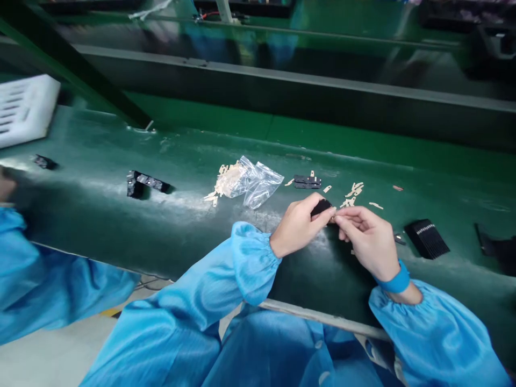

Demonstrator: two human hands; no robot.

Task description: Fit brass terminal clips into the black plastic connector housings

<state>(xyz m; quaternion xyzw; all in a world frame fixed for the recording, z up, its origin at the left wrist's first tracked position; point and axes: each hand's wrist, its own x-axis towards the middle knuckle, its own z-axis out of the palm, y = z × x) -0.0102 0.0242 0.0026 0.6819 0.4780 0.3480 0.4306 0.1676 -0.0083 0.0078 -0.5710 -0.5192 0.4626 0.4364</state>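
My left hand (299,224) pinches a small black plastic part (321,207) above the green belt (121,226). My right hand (368,236) is closed against that part from the right, fingertips pinched together on something too small to name. Just beyond the hands lie loose small beige metal pieces (352,194) and a black part (307,181). A clear plastic bag (250,183) with more beige pieces lies to the left of them.
A black part cluster (145,184) lies on the belt at the left. A ribbed black block (426,238) sits right of my hands. A white perforated tray (24,110) is at far left. Another person's blue sleeve (40,279) is at the left edge.
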